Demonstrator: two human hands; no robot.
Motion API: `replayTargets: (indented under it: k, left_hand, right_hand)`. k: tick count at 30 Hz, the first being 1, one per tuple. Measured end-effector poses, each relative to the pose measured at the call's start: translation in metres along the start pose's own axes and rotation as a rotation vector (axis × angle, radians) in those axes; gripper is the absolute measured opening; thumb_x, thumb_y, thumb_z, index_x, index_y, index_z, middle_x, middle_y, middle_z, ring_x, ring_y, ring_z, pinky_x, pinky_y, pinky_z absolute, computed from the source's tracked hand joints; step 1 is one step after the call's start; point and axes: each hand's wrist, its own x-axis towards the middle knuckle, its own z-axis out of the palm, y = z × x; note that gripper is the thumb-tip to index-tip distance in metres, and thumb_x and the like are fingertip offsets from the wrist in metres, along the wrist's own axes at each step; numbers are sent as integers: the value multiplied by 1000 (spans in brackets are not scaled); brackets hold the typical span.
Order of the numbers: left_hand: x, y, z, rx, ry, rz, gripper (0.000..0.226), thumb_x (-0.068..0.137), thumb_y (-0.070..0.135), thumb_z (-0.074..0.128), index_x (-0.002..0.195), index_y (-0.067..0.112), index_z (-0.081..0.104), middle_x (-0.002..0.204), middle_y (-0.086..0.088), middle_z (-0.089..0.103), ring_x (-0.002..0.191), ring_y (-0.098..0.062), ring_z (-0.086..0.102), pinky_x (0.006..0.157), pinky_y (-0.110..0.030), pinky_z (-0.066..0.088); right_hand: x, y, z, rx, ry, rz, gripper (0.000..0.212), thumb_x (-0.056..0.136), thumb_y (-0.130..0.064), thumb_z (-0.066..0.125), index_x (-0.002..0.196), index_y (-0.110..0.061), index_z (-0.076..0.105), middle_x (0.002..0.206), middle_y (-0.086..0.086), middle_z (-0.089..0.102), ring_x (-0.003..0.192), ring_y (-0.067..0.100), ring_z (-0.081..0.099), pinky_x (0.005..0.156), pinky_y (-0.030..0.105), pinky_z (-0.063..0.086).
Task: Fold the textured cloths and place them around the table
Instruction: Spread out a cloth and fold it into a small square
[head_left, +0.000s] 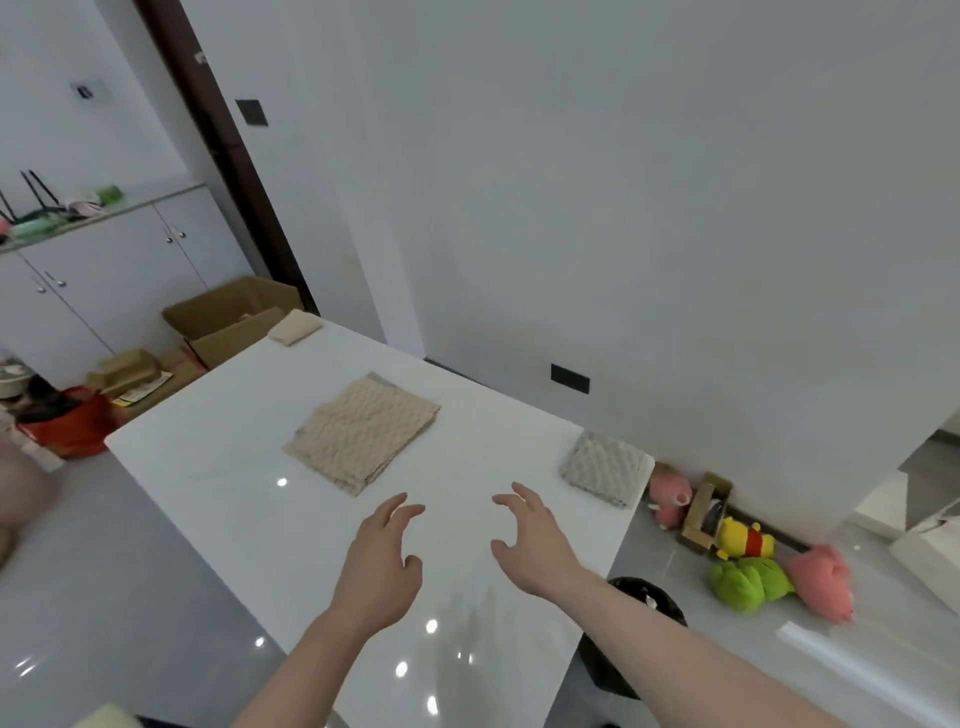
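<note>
A stack of flat beige textured cloths (363, 434) lies in the middle of the white table (218, 467). One folded beige cloth (295, 328) rests at the far corner. A folded grey-white cloth (605, 467) sits at the right corner. My left hand (382, 561) hovers over the table just short of the beige stack, fingers spread, holding nothing. My right hand (530, 540) is beside it, also empty with fingers apart, left of the grey-white cloth.
Open cardboard boxes (228, 317) and a red bag (67, 423) stand on the floor beyond the table's left side. Plush toys (753, 566) lie on the floor at the right by the wall. A dark round stool (639, 623) is under the table's right edge.
</note>
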Motion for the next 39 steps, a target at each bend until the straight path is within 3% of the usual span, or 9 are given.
replayTargets:
  k: [6, 14, 29, 33, 39]
  left_hand:
    - [-38, -66, -67, 91, -36, 81, 62, 91, 16, 56, 148, 32, 42, 166, 9, 20, 148, -18, 26, 116, -35, 34]
    - [-19, -120, -111, 195, -96, 71, 64, 89, 19, 55, 150, 29, 39, 167, 5, 17, 148, -22, 26, 116, -37, 32]
    - [51, -243, -193, 293, -107, -56, 63, 88, 21, 55, 148, 32, 41, 167, 8, 13, 149, -21, 23, 114, -37, 37]
    - [92, -264, -190, 302, -170, -12, 61, 89, 21, 54, 148, 32, 42, 168, 8, 12, 150, -21, 22, 115, -37, 35]
    - [171, -284, -173, 302, -301, 120, 62, 89, 21, 54, 149, 29, 41, 168, 5, 14, 151, -23, 19, 117, -37, 31]
  right_hand:
    - [-37, -66, 47, -27, 76, 16, 64, 94, -30, 60, 153, -31, 35, 168, -8, 11, 149, 21, 26, 113, 36, 38]
    - [-43, -115, 69, -79, 121, 18, 67, 93, -35, 61, 154, -34, 34, 168, -11, 10, 151, 19, 24, 114, 34, 37]
    - [84, -200, 145, -80, -4, 11, 66, 92, -33, 61, 153, -29, 37, 168, -5, 14, 149, 23, 27, 114, 36, 38]
    - [105, -209, 158, -64, 14, 23, 65, 93, -33, 60, 154, -30, 36, 168, -6, 12, 150, 22, 26, 114, 34, 37]
    - [126, -207, 172, -70, 110, 181, 64, 94, -35, 58, 154, -32, 35, 169, -8, 10, 149, 20, 26, 115, 31, 36]
